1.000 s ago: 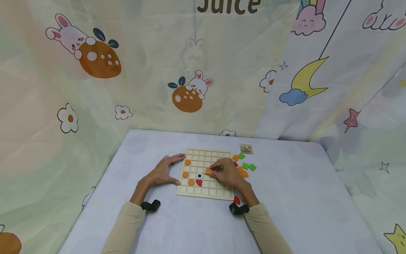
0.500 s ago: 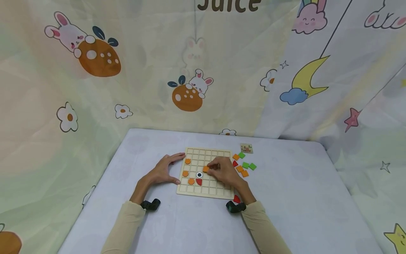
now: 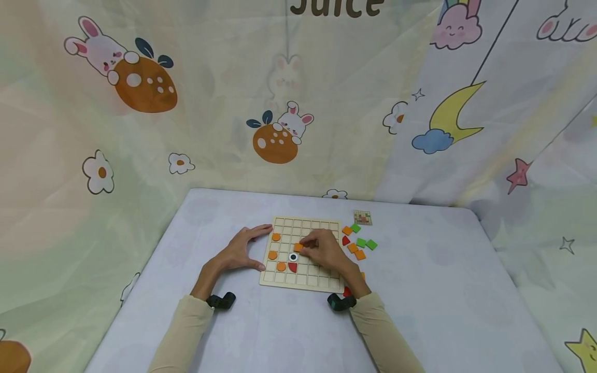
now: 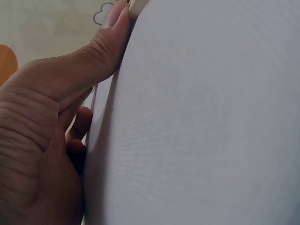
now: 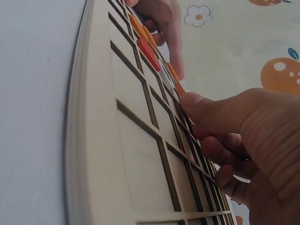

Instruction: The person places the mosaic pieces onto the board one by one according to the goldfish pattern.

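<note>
A pale wooden grid board (image 3: 322, 282) lies on the table. My left hand (image 3: 238, 250) touches its left edge, thumb and fingers spread apart; in the left wrist view the thumb (image 4: 101, 49) meets the board's edge. With thumb and fingertips my right hand (image 3: 324, 251) pinches an orange square tile (image 3: 298, 247) over the board's middle. Just below that tile sits a white disc with a black dot (image 3: 293, 257), and under it a red quarter-round piece (image 3: 292, 268). Several orange round pieces (image 3: 272, 255) lie in cells at the left. In the right wrist view, fingers partly hide the tile.
Right of the board lie loose orange tiles (image 3: 359, 254), green tiles (image 3: 361, 242) and a red piece (image 3: 345, 240). A small pattern card (image 3: 363, 217) is behind them. Another red piece (image 3: 347, 291) lies near the right wrist, partly hidden. A printed cloth hangs behind the table.
My right hand has carried the orange square tile leftward across the board, to just above the white disc. The left hand stays at the board's left edge.
</note>
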`<move>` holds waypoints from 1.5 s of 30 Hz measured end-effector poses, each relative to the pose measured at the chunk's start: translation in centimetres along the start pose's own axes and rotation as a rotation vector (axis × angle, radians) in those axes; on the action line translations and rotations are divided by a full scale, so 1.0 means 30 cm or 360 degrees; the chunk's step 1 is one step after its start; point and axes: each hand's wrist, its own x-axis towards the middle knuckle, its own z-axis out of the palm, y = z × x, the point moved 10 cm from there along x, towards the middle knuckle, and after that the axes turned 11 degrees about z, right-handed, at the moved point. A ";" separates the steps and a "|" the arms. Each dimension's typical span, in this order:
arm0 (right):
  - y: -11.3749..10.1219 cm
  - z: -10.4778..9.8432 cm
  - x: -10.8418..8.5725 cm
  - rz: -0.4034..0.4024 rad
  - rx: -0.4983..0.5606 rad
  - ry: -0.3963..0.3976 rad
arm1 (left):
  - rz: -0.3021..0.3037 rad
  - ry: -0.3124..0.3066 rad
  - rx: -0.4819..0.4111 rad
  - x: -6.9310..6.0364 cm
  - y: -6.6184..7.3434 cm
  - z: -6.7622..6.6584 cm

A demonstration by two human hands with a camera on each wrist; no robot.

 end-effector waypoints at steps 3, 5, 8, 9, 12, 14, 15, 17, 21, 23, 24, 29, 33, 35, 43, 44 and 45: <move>-0.005 0.005 0.003 -0.0024 -0.0007 -0.0002 | 0.0002 0.0006 -0.0001 0.000 0.001 -0.001; -0.008 0.008 0.004 -0.0031 -0.0013 -0.0006 | 0.0001 0.0008 -0.0002 0.001 0.001 -0.002; -0.011 0.011 0.006 -0.0037 -0.0011 -0.0014 | 0.0004 0.0007 0.0000 0.001 -0.001 -0.001; -0.012 0.011 0.006 -0.0040 -0.0007 -0.0017 | 0.0006 0.0006 0.0003 0.001 -0.001 -0.001; -0.013 0.012 0.006 -0.0040 0.0017 -0.0026 | 0.0017 0.0005 0.0006 0.001 -0.002 -0.001; -0.010 0.011 0.004 -0.0036 0.0029 -0.0029 | 0.0016 0.0003 0.0006 0.000 -0.002 0.000; -0.009 0.011 0.003 -0.0035 0.0034 -0.0029 | 0.0015 0.0001 0.0004 0.000 -0.002 -0.001; -0.007 0.010 0.002 -0.0033 0.0038 -0.0024 | 0.0023 0.0000 0.0014 0.000 0.001 -0.001; -0.006 0.010 0.003 -0.0031 0.0042 -0.0008 | 0.0045 0.0013 0.0024 0.000 0.008 -0.007; -0.007 0.011 0.005 -0.0028 0.0041 0.0002 | 0.0049 0.0016 0.0022 0.000 0.011 -0.008; -0.006 0.012 0.006 -0.0023 0.0037 0.0004 | 0.0050 0.0019 0.0020 0.000 0.012 -0.009; -0.005 0.023 0.011 0.0007 0.0029 -0.0013 | 0.0043 0.0013 0.0015 -0.001 0.011 -0.006; -0.012 0.026 0.014 0.0012 0.0031 -0.0024 | 0.0053 0.0014 0.0017 -0.001 0.011 -0.005; -0.017 0.025 0.016 0.0005 0.0030 -0.0023 | 0.0059 0.0020 0.0022 -0.002 0.013 -0.007; -0.029 0.029 0.019 -0.0001 -0.0003 -0.0027 | 0.0050 0.0014 0.0006 0.000 0.009 -0.005; -0.029 0.031 0.019 0.0006 -0.0004 -0.0030 | 0.0051 0.0015 0.0013 -0.001 0.009 -0.005; -0.028 0.031 0.019 0.0012 -0.0002 -0.0032 | 0.0050 0.0014 0.0012 -0.001 0.008 -0.004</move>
